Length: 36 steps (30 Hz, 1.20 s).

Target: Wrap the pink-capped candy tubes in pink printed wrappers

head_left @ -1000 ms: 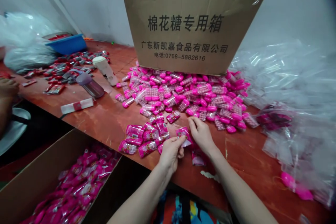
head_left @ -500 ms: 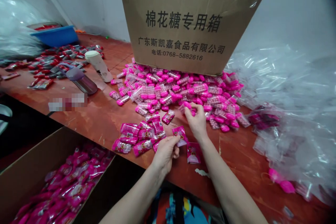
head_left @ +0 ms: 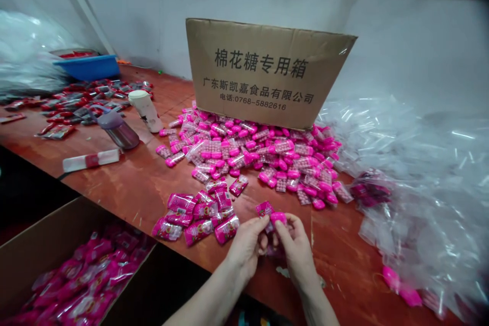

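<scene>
My left hand [head_left: 247, 245] pinches a small pink printed packet [head_left: 264, 209] by its edge, near the front of the red wooden table [head_left: 130, 186]. My right hand [head_left: 294, 244] is closed on a pink-capped candy container [head_left: 278, 217] and holds it against the packet. Both hands meet just right of a small heap of filled pink packets [head_left: 198, 214]. Behind them lies a big pile of clear candy containers with pink caps [head_left: 263, 155].
A tilted cardboard box [head_left: 267, 71] with printed characters stands behind the pile. Clear plastic bags [head_left: 420, 183] cover the right side. An open carton of pink packets [head_left: 76, 275] sits below the table's left edge. A flask [head_left: 118, 130], a white cup [head_left: 145, 109], a blue basin [head_left: 89, 65] and red packets lie at left.
My right hand reached into the container pile, took one pink-capped container and drew back to the left hand's packet. The view tilted upward, showing more wall.
</scene>
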Motion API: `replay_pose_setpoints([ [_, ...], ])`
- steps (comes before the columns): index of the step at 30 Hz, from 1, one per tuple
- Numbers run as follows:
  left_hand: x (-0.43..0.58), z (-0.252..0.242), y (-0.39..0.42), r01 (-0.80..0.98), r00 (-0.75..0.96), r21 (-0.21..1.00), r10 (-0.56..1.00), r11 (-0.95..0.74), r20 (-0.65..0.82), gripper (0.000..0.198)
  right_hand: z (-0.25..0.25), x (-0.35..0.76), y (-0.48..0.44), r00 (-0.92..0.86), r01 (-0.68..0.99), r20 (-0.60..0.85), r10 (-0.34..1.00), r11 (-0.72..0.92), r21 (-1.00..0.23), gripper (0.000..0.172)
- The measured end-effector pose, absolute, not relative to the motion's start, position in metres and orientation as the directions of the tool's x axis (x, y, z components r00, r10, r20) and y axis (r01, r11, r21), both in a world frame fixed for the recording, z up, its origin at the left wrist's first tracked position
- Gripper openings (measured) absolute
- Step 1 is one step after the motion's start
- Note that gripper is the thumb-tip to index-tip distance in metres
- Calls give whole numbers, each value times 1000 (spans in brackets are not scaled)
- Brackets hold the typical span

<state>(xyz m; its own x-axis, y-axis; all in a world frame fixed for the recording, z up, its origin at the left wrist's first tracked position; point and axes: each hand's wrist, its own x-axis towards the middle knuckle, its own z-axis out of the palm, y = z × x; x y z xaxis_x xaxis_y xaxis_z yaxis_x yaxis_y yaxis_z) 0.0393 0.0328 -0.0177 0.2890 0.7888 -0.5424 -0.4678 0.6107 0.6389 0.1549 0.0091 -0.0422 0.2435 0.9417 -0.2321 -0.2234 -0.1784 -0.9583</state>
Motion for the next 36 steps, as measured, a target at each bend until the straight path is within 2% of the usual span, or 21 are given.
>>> replay_pose_setpoints([
  [5, 37, -12, 32, -384, 275, 682, 782, 623, -559, 38, -33, 164, 9, 283, -119, -136, 950, -106, -987, 40],
  [8, 38, -13, 35, -389, 212, 704, 802, 594, -559, 38, -27, 170, 7, 282, -220, -173, 944, -112, -969, 39],
  [11, 42, -15, 40, -496, 170, 618, 766, 610, -620, 32, -24, 172, 2, 344, -344, -246, 906, -122, -931, 41],
  [14, 46, -13, 44, -589, 182, 498, 705, 637, -686, 27, -25, 169, -6, 300, -400, -303, 904, -170, -901, 39],
  [18, 49, -10, 46, -643, 239, 369, 634, 671, -736, 22, -34, 162, -14, 284, -385, -284, 916, -163, -908, 37],
  [21, 50, -11, 45, -648, 281, 345, 634, 679, -720, 20, -39, 160, -17, 300, -348, -258, 918, -146, -926, 37],
  [25, 50, -15, 41, -629, 297, 400, 682, 666, -668, 21, -37, 157, -19, 263, -341, -275, 925, -177, -923, 39],
  [29, 49, -19, 36, -476, 356, 553, 725, 684, -590, 40, -31, 157, -22, 180, -307, -295, 938, -232, -923, 39],
  [33, 49, -18, 31, -380, 417, 624, 729, 683, -543, 49, -27, 162, -21, 109, -347, -338, 935, -283, -894, 44],
  [36, 50, -16, 26, -335, 413, 691, 759, 640, -503, 49, -29, 165, -21, 130, -237, -267, 955, -231, -944, 50],
])
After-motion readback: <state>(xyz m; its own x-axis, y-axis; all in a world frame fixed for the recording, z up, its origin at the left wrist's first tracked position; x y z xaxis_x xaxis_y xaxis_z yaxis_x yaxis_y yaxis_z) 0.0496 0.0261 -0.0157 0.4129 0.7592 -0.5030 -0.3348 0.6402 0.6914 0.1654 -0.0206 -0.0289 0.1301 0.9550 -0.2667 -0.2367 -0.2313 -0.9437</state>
